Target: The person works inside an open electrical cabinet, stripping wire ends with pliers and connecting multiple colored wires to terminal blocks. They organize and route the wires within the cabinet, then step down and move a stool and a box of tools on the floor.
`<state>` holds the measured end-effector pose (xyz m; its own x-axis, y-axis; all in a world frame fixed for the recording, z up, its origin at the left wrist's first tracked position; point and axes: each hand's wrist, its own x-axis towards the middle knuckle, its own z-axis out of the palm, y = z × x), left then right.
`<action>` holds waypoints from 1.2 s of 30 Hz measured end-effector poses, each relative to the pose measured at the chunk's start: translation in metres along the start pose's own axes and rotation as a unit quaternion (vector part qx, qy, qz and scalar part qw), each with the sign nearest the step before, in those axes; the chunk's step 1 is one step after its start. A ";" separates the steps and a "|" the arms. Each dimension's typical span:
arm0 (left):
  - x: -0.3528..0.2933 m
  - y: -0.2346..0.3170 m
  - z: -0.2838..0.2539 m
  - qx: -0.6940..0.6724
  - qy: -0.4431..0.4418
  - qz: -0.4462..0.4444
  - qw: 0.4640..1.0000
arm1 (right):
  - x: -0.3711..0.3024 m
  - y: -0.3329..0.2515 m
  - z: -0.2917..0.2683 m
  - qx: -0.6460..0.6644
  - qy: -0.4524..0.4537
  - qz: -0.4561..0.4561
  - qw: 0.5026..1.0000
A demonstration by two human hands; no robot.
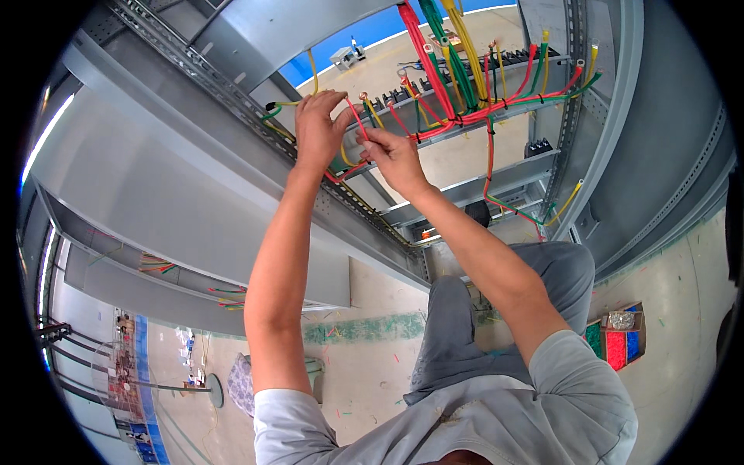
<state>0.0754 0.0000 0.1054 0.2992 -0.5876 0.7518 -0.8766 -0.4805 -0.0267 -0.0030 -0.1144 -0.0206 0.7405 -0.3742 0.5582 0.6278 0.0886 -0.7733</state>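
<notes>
We hold a red wire (356, 118) stretched between our hands, the left hand (318, 130) pinching its upper end, the right hand (398, 161) pinching lower and covering part. Right of them crowds a multicoloured wire bundle (429, 70); left runs a slotted rail (203, 68). Well below-right of both sits a divided box (638, 316).

Red wire (356, 117), straight and slanting
Thin and bright, it runs down from the fingertips of the left hand (321, 128) to the pinching right hand (392, 158).
</notes>
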 end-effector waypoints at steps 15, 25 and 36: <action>-0.013 0.024 -0.029 -0.126 -0.024 -0.077 0.989 | -0.006 -0.007 -0.001 -0.255 0.025 -0.124 0.959; 0.010 0.059 -0.050 -0.272 -0.162 -0.175 0.932 | -0.013 -0.037 -0.001 -0.375 0.017 -0.116 0.920; 0.020 0.024 -0.055 -0.354 -0.182 -0.212 0.893 | -0.002 -0.027 -0.007 -0.157 -0.032 0.022 0.987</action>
<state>0.0396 0.0126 0.1564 0.6508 -0.6846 0.3284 -0.6351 -0.2539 0.7295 -0.0235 -0.1221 -0.0027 0.7852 -0.3166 0.5322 0.4966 -0.1915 -0.8466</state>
